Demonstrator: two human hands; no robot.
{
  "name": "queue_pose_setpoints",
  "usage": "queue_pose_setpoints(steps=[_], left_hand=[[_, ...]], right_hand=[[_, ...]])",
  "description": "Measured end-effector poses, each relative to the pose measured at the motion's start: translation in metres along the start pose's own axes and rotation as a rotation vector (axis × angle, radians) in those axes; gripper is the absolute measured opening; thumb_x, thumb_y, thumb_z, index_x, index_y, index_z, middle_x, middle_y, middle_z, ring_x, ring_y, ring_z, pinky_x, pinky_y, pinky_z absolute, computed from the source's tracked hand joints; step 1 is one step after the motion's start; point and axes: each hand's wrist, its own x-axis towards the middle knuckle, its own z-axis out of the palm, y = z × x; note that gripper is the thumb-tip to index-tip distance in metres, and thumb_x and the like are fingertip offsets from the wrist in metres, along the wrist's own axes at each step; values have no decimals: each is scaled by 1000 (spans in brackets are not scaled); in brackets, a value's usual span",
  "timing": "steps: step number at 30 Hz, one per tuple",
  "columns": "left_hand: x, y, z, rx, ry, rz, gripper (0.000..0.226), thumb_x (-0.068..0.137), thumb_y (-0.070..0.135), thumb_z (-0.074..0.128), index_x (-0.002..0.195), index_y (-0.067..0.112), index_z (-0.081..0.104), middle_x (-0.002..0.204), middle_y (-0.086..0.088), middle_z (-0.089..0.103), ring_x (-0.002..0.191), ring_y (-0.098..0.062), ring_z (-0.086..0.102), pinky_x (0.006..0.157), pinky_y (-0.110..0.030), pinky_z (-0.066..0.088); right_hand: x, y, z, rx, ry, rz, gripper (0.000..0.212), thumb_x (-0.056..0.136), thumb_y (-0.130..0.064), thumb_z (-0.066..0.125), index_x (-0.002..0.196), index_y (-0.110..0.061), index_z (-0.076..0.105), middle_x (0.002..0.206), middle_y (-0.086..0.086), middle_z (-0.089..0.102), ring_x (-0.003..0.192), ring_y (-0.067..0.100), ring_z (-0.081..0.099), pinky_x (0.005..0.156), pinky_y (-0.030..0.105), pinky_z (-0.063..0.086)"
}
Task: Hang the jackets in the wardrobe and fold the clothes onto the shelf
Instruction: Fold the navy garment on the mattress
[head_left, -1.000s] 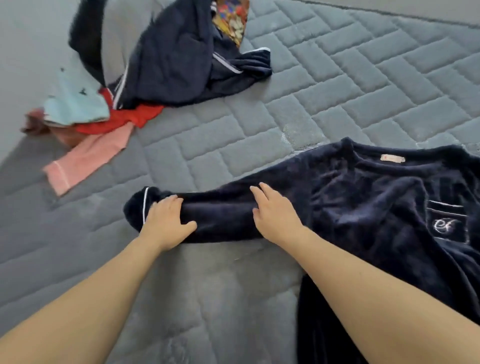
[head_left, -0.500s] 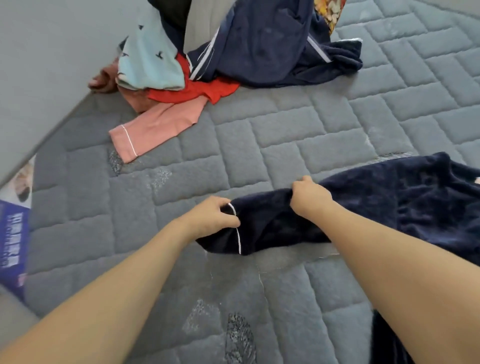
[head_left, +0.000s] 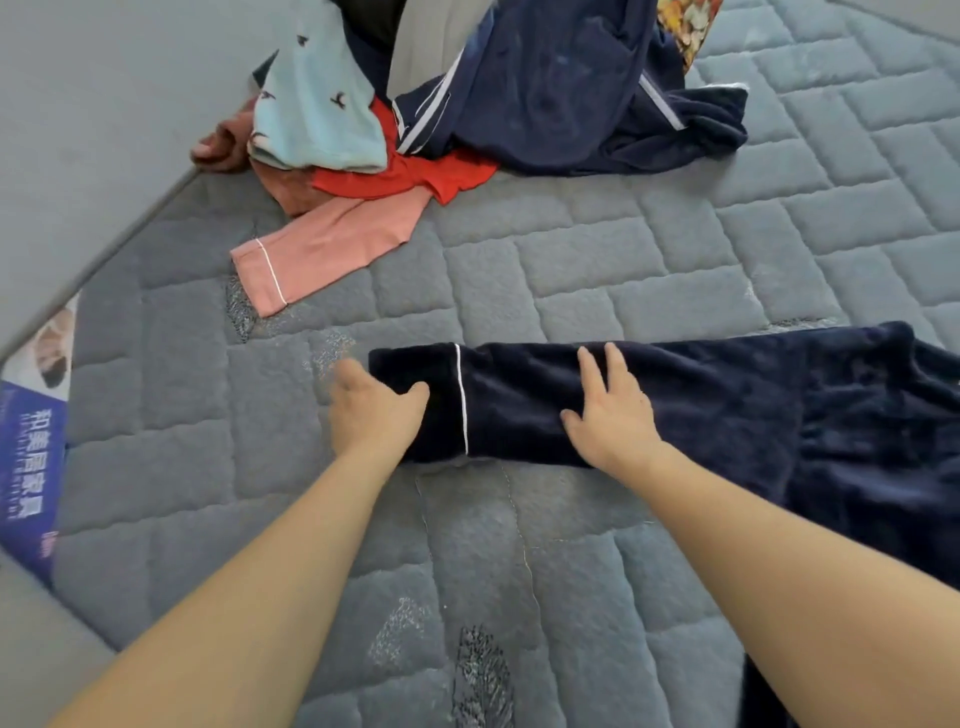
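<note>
Change: dark blue sleeve (head_left: 519, 400), bunched half a second ago, now lies flat on the bed (head_left: 571, 270) | left hand (head_left: 371, 410) at cuff, fingers loose | right hand (head_left: 610, 415) presses flat, fingers straight | Meaning: folding can start | clothes pile (head_left: 467, 114) waits behind

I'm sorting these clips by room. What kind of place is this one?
Most likely a bedroom: the hands flatten a navy fleece top's sleeve on a grey quilted mattress, a bed-sized padded surface. A pile of loose clothes waits at its far side, and a printed mattress label shows on the left edge.
</note>
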Motion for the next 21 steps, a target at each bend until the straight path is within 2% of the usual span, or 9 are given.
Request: queue_pose_setpoints(steps=[2, 4, 6, 8, 10, 14, 17, 19, 21], left_hand=[[0, -7, 17, -224, -141, -157, 85, 72, 59, 67, 136, 11, 40, 137, -11, 49, 122, -33, 50, 100, -48, 47], [-3, -10, 21, -224, -244, -146, 60, 84, 47, 66, 129, 9, 53, 129, -11, 58, 111, -29, 57, 95, -43, 50], [-4, -12, 21, -142, -87, -99, 34, 93, 26, 59, 120, 6, 56, 120, -15, 62, 104, -33, 60, 92, -43, 50], [-16, -10, 20, 46, 187, -94, 30, 95, 20, 55, 122, 6, 48, 123, -19, 58, 113, -40, 55, 95, -48, 43], [-41, -3, 31, 200, 351, -14, 42, 91, 19, 59, 128, 9, 40, 133, -19, 48, 123, -40, 44, 99, -51, 36], [-107, 10, 85, 306, 365, 323, 66, 76, 17, 65, 136, 11, 38, 136, -18, 39, 124, -40, 37, 100, -52, 31], [-161, 20, 128, 113, 2, 401, 43, 84, 13, 59, 125, 14, 50, 124, -11, 52, 112, -33, 48, 93, -43, 39], [-204, 27, 159, -89, -439, 208, 14, 90, 11, 55, 102, 17, 56, 107, -10, 63, 91, -23, 56, 78, -32, 42], [-251, 24, 188, -163, -780, 9, 4, 94, 16, 55, 91, 18, 57, 93, -7, 65, 71, -16, 53, 64, -27, 38]], right_hand=[[-9, 7, 12, -44, 8, -25, 78, 98, -45, 44, 157, -24, -2, 163, 8, -13, 149, 29, 3, 121, 49, 10], [-20, 16, 21, -37, -21, 1, 75, 99, -46, 39, 157, -25, -4, 163, 6, -14, 150, 26, -2, 121, 50, 2], [-35, 29, 28, -33, -36, 26, 73, 101, -46, 36, 157, -25, -5, 163, 4, -15, 150, 25, -5, 121, 49, -1], [-54, 48, 33, -36, -53, 40, 71, 102, -45, 34, 157, -26, -7, 163, 3, -17, 150, 25, -9, 122, 48, -3], [-77, 73, 36, -37, -86, 59, 72, 101, -44, 34, 156, -28, -10, 163, 1, -17, 150, 24, -11, 122, 47, -4], [-132, 133, 38, -10, -95, 168, 74, 101, -44, 36, 156, -27, -9, 163, 1, -17, 151, 22, -10, 122, 47, -3], [-177, 187, 36, -22, -53, 252, 73, 100, -43, 39, 157, -23, -2, 164, 3, -11, 151, 23, -3, 122, 48, 4], [-209, 226, 37, -13, -35, 336, 73, 100, -44, 39, 157, -22, 0, 164, 4, -8, 151, 24, -1, 122, 47, 7], [-243, 263, 39, 35, -22, 449, 72, 100, -44, 39, 157, -22, 2, 164, 4, -5, 151, 22, 0, 122, 47, 7]])
